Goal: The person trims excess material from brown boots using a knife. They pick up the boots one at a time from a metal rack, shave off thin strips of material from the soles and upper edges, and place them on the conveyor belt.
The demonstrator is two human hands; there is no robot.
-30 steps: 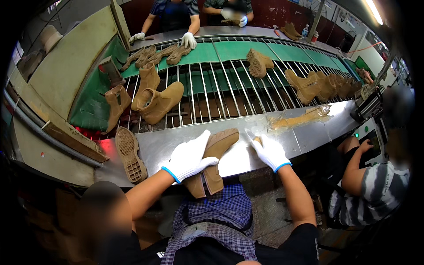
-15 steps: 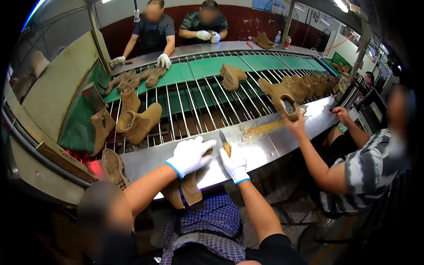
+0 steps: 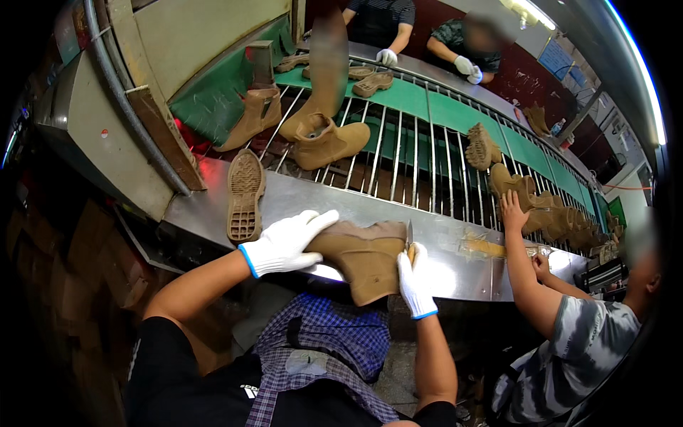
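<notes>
A brown ankle boot [image 3: 368, 262] lies on its side at the near edge of the metal ledge, toe toward the left. My left hand [image 3: 286, 243], in a white glove with a blue cuff, grips its toe end, fingers above and thumb below. In my gloved right hand [image 3: 416, 283] is a knife [image 3: 410, 250] with a wooden handle, its short blade pointing away from me beside the boot's top opening. Some of the right fingers are hidden behind the boot. A loose boot sole [image 3: 246, 196] stands on the ledge, left of my left hand.
Beyond the metal ledge [image 3: 455, 267] runs a rack of metal bars [image 3: 398, 167] over a green belt [image 3: 409, 107]. Several boots [image 3: 331, 142] stand on it at left, more [image 3: 544, 210] at right. A co-worker's bare hand [image 3: 514, 211] touches those. Two people with white gloves work opposite.
The view has swung left. The boot has come up from below my hands to lie sideways between them. The co-worker at right has moved a hand from a held boot to the row of boots.
</notes>
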